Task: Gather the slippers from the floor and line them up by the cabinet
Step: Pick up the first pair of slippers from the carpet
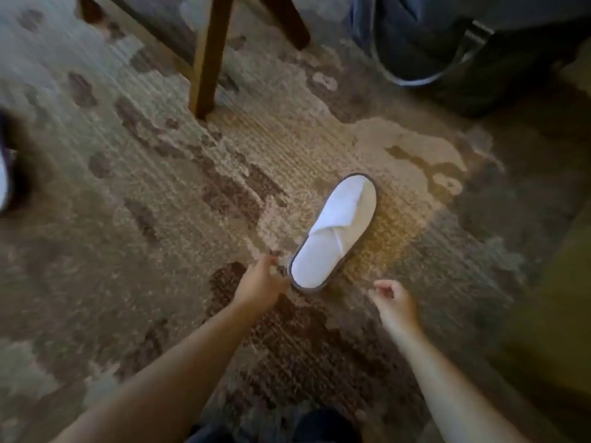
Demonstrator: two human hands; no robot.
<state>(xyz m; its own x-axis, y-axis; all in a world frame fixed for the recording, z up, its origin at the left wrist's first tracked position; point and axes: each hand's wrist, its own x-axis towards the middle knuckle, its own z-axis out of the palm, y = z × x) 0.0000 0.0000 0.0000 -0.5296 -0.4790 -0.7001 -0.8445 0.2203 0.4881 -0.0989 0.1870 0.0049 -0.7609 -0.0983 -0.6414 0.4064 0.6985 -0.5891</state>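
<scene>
A white slipper (332, 231) with a dark rim lies sole-down on the patterned carpet, its toe pointing up and right. My left hand (260, 281) reaches to the slipper's heel, fingers at the rim; a firm grip cannot be made out. My right hand (395, 300) hovers just right of the heel, fingers loosely curled, holding nothing. No cabinet can be made out.
A wooden furniture leg (209, 55) stands on the carpet at upper middle. A dark bag with straps (447, 43) sits at the upper right. Something white and dark (4, 167) shows at the far left edge. Patterned carpet (160, 219) spreads all around.
</scene>
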